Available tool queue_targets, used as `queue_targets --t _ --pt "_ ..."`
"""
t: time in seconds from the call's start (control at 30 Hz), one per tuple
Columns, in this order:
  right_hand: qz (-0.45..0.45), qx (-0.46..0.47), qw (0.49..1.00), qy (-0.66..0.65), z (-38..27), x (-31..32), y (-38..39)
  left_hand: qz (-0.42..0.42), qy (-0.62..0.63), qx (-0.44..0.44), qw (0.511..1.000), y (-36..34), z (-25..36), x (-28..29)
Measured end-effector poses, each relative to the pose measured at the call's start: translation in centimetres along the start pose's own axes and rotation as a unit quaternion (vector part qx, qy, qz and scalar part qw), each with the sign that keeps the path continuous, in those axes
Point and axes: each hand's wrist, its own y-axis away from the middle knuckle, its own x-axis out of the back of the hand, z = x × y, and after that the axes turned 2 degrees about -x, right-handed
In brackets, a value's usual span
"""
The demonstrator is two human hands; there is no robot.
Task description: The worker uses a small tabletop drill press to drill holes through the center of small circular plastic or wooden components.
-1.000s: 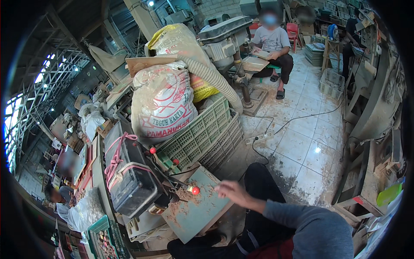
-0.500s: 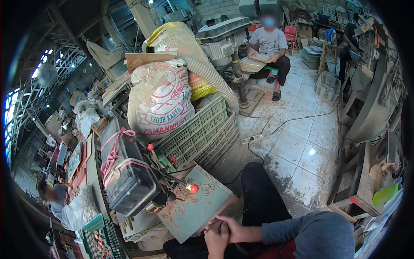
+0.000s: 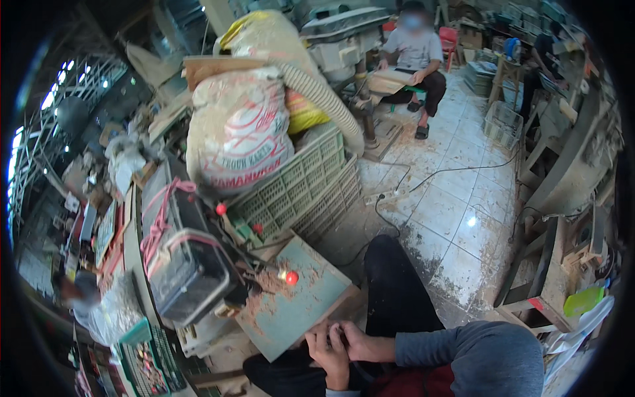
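While your two hands meet at the near edge of the green metal table (image 3: 291, 311), your right hand (image 3: 354, 341) lies against your left hand (image 3: 329, 357), the fingers bunched close together over something too small to make out, so you cannot tell whether anything is pinched between them. Held low over your lap like that, they seem tucked in for close fingerwork, clear of the machine head (image 3: 188, 264) that stands at the table's far left. On the table, reddish sawdust lies scattered about a small red knob (image 3: 292, 278), likely thrown off by the machine. Beyond the table, green plastic crates (image 3: 304, 185) stand stacked, and a stuffed white sack (image 3: 238, 132) leans in the top one; what fills it is hidden. Farther past the crates, another person (image 3: 413, 56) sits on a stool, working a wooden board (image 3: 387, 81) by a column machine.
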Motion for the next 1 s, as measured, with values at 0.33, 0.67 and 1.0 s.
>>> queue_targets --t 0.33,0.67,1.0 --pt "0.141 0.039 0.981 0.13 -3.4 -6.9 0.3 0.128 0.658 0.425 0.608 -4.8 -3.3 1.7" --pt "0.023 0.203 0.938 0.281 -17.6 -11.5 -3.4 0.157 0.509 0.312 0.787 -2.7 -4.2 4.9" --pt "-0.121 0.156 0.971 0.131 -24.5 -9.2 -3.6 0.194 0.215 0.005 0.957 -2.5 -3.7 7.0"
